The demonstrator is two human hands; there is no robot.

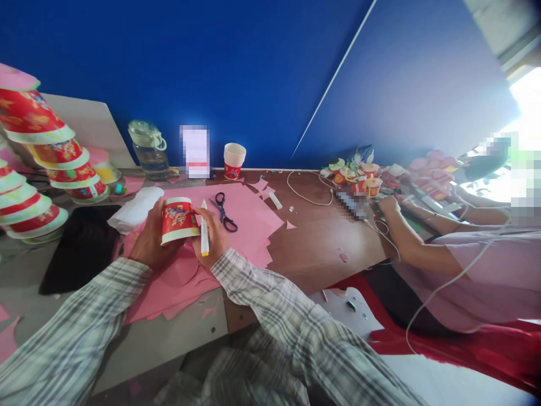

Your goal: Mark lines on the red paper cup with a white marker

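Note:
My left hand [151, 239] is wrapped round a red paper cup [180, 219] with a printed pattern, tipped upside down or on its side; I cannot tell which. My right hand [213, 237] touches the cup's right side and grips a white marker [204, 230] with a yellow end pointing down. Beneath both hands lie stacked sheets of pink paper [249, 223] with cut edges. Dark-handled scissors [225, 213] rest on the paper just beyond my right hand. A crumpled white tissue or cloth [137, 208] is beside my left hand.
Stacked red cups [70, 152] rise at the left, near a black flat panel [80, 248]. A water bottle [147, 149], a lit phone [195, 151] and another cup [234, 160] stand by the blue partition [236, 67]. At right, a co-worker's arms [418, 237] reach over the table near small cups.

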